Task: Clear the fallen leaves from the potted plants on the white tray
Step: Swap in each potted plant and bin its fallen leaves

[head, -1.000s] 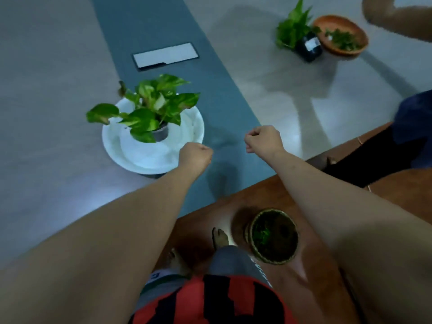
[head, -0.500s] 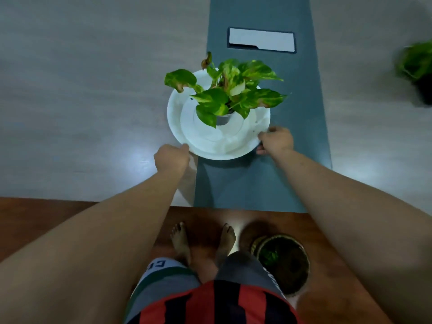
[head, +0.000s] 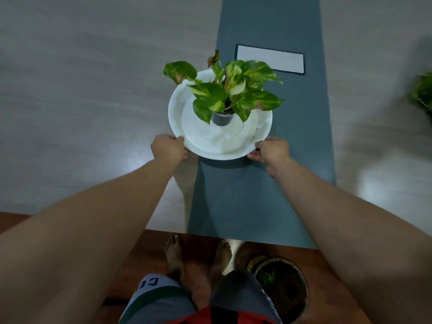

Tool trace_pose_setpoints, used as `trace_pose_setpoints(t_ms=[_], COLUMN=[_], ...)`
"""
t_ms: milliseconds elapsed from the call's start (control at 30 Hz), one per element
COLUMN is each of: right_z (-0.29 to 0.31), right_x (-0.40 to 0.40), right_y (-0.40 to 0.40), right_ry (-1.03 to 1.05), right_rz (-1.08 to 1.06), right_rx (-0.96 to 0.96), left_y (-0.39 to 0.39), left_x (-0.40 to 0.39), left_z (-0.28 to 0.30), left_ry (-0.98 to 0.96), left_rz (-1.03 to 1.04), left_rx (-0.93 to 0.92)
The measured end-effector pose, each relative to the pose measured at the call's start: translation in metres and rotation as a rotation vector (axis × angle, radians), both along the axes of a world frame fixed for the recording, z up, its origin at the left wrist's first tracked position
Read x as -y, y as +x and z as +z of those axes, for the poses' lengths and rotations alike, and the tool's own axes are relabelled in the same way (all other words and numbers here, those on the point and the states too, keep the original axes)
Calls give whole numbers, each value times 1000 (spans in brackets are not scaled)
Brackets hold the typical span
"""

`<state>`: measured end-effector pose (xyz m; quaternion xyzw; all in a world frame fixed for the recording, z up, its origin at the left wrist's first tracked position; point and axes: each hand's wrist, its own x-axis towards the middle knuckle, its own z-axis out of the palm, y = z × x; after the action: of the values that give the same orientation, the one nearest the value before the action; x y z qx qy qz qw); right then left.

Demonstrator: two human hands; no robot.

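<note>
On white tray (head: pixel 184 118), potted plant (head: pixel 231 94)

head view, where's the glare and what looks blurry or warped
Head view: glare patches on the table beside the left hand and at the far right; the second plant at the right edge is smeared; forearms balloon toward the corners from wide-angle distortion; the white tray and its potted plant are fairly sharp; overall dim.

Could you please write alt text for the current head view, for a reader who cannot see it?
A person's left hand and right hand grip opposite near edges of a round white tray holding one small potted plant, on a grey table with a blue-grey centre strip. Below, bare feet and a basket are visible.
</note>
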<state>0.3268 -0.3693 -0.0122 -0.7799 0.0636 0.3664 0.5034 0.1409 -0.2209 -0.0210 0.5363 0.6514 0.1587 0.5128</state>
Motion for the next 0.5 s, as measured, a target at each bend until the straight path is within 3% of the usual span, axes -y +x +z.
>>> trace_pose_setpoints(t_ms=[333,433,500], right_z=[-2,-6,-15], right_x=[-52,-56,-52], right_y=[25,26,26], right_ry=[104,79,32], right_rz=[62,142,221], right_rx=[-31,48,174], left_y=[32,33,29], left_x=[-77,-87,-81], left_z=[-11,-14,-14], left_ry=[71,134,282], left_rz=[-72,-82,-157], left_rx=[28,26,-70])
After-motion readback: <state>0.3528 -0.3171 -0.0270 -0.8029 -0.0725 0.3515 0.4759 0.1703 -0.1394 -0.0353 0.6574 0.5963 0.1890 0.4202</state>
